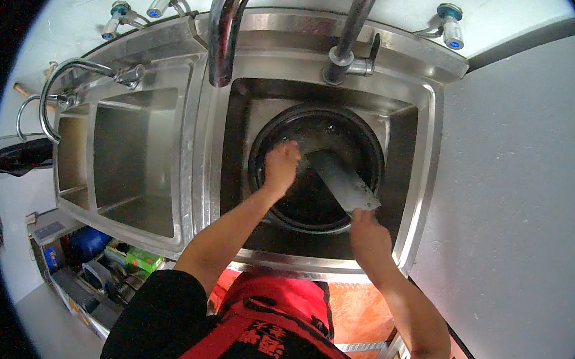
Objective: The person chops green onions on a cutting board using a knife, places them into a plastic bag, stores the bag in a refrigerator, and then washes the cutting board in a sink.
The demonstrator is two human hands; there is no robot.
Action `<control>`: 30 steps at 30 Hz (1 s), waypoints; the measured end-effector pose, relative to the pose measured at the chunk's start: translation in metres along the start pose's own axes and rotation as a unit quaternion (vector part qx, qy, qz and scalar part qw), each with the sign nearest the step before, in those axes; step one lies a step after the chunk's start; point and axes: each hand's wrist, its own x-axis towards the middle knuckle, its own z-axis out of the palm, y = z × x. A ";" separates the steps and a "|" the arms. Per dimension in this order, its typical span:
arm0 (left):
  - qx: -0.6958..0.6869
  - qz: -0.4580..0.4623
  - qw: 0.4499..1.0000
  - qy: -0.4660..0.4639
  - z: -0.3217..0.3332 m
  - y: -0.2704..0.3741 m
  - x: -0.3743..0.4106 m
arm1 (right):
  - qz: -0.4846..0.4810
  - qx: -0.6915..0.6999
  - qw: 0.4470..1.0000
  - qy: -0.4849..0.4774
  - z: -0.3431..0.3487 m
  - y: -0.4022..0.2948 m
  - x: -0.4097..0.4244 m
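My right hand (371, 233) grips the handle end of a wide cleaver (341, 179), with the handle mostly hidden inside the fist. Its pale flat blade reaches up and left over a round black basin (256, 187). Bits of green stick to the blade close to my fingers. My left hand (282, 166) is curled and blurred above the basin's left side, near the far end of the blade. Whether anything is in those fingers is hidden. The basin rests inside a stainless steel sink (229, 225) and looks dark and wet within.
A thick curved metal spout (223, 45) hangs at the sink's back left, and a lever faucet (339, 63) rises behind the basin. Another stainless sink (137, 166) with a gooseneck faucet (79, 64) adjoins on the left. A wall (519, 164) borders the right side.
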 end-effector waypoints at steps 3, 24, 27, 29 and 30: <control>-0.058 0.069 0.996 -0.025 -0.012 0.046 -0.025 | -0.042 -0.040 0.998 0.011 0.020 0.002 0.010; 0.020 0.405 0.833 -0.376 0.018 0.048 -0.036 | -0.175 -0.011 0.984 0.023 0.014 0.024 0.026; 0.028 0.428 0.817 -0.385 0.018 0.049 -0.034 | -0.201 -0.040 0.978 0.042 0.009 0.029 0.026; 0.021 0.422 0.812 -0.403 0.019 0.053 -0.027 | -0.215 -0.050 0.974 0.044 0.007 0.032 0.025; 0.045 0.407 0.821 -0.397 0.019 0.050 -0.021 | -0.213 -0.054 0.975 0.037 0.006 0.033 0.025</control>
